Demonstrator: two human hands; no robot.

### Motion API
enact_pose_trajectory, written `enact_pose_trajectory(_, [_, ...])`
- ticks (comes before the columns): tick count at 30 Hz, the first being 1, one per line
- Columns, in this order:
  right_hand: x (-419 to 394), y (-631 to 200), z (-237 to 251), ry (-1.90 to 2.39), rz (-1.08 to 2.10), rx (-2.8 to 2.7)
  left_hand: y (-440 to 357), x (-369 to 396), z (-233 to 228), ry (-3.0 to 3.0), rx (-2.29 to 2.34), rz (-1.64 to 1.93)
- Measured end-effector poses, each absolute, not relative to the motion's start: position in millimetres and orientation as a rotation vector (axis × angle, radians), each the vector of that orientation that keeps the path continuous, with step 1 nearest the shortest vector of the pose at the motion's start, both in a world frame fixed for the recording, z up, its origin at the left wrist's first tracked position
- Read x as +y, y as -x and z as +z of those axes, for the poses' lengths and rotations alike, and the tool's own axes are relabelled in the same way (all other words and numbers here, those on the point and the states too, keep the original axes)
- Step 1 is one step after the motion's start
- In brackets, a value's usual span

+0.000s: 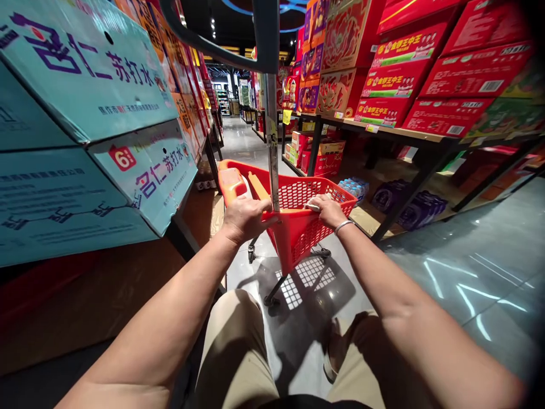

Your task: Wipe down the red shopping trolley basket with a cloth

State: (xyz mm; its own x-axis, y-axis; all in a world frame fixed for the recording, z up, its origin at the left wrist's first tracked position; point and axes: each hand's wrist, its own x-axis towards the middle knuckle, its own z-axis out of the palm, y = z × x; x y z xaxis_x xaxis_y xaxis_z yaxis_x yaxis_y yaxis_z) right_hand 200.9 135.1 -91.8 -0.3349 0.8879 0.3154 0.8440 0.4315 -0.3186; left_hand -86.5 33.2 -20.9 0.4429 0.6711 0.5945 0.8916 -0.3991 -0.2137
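Observation:
A red plastic shopping cart [304,241] with perforated sides stands in front of me on small casters. My left hand [247,218] is closed over its near rim, left of an upright metal pole [273,142]. Beside that hand, inside the basket, is an orange and white container [233,183], partly hidden. My right hand [328,211], with a bracelet at the wrist, is closed at the rim right of the pole. A small white cloth-like piece [314,204] shows under its fingers, pressed against the rim.
Light-blue cartons [85,74] are stacked close on my left. Red boxes [395,74] fill a shelf on the right, above purple shrink-wrapped packs [409,201] and bottled water [355,188]. A dark grey frame [213,48] crosses the top. A shiny aisle floor [238,133] runs ahead.

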Motion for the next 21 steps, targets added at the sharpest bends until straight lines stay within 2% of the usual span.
enact_pose_trajectory(3, [142.8,-219.1,-104.5,1.665,0.079,-2.145,89.1,30.8,-18.0,2.214,-1.407,-0.554])
enact_pose_trajectory(8, [139.3,-221.3,-120.7,1.522,0.048,-2.072,74.5,20.1,-19.5,2.113,-1.455,-0.696])
enact_pose_trajectory(16, [143.5,-234.0,-132.8,1.553,0.043,-2.203,40.3,-6.5,-41.4,1.97,-1.558,-0.874])
enact_pose_trajectory(21, [152.4,-246.7,-143.6,1.53,0.047,-2.258,17.6,-1.2,-39.4,2.276,-1.376,-0.653])
